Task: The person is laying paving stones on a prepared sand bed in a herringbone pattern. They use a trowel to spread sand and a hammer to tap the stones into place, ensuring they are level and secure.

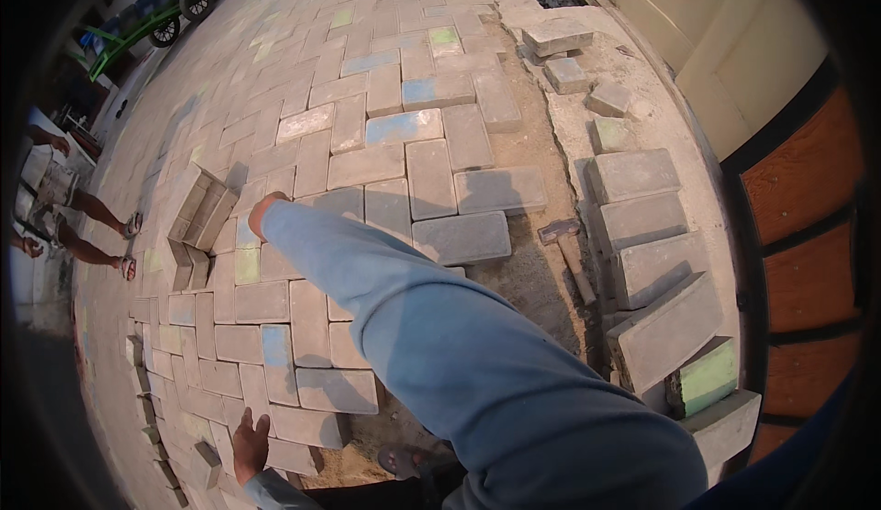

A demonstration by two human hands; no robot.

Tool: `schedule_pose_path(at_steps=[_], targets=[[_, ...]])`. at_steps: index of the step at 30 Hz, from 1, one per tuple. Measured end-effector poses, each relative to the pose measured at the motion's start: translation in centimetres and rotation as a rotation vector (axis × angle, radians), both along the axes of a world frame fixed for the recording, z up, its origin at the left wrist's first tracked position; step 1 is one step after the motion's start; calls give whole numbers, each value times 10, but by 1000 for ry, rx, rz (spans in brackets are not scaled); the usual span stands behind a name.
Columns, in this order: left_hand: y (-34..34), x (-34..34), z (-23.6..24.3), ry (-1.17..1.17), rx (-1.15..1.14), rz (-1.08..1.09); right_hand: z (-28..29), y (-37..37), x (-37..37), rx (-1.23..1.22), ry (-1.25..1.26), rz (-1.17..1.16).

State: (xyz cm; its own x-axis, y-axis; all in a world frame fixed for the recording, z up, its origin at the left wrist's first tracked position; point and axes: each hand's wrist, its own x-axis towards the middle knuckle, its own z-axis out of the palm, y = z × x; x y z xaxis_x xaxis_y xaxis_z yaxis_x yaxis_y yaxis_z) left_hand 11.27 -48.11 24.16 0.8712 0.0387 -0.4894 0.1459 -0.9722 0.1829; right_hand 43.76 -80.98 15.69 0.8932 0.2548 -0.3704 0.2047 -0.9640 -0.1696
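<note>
My right arm in a blue sleeve reaches across the paving toward the left. Only the edge of my right hand (263, 213) shows past the cuff, beside a stack of grey paving blocks (204, 209); its fingers are hidden. Low in the picture, my left hand (250, 446) is held over the laid pavers with thumb and forefinger apart and nothing in it. The laid pavement (262, 299) has a herringbone pattern, with blue and green paint on some blocks. Along its stepped right edge, a grey paver (462, 238) borders bare sand. A hammer (571, 258) with a wooden handle lies on that sand.
Loose pavers (642, 221) lean in a row along the concrete strip at right, beside a wall with brown panels (798, 216). More blocks (206, 464) lie at lower left. A person's legs (96, 216) and a green wheeled cart (138, 28) are at left.
</note>
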Motion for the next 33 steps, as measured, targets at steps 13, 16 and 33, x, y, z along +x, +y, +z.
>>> schedule_pose_path(at_steps=[13,16,33], targets=[[18,-4,35,-111,-209,194,9,-55,-34,-113,-24,9],[47,-6,33,-161,-144,177,14,-82,-41,-169,-18,-13],[51,-22,34,-192,-324,252,-27,-153,-21,-273,145,-47]])
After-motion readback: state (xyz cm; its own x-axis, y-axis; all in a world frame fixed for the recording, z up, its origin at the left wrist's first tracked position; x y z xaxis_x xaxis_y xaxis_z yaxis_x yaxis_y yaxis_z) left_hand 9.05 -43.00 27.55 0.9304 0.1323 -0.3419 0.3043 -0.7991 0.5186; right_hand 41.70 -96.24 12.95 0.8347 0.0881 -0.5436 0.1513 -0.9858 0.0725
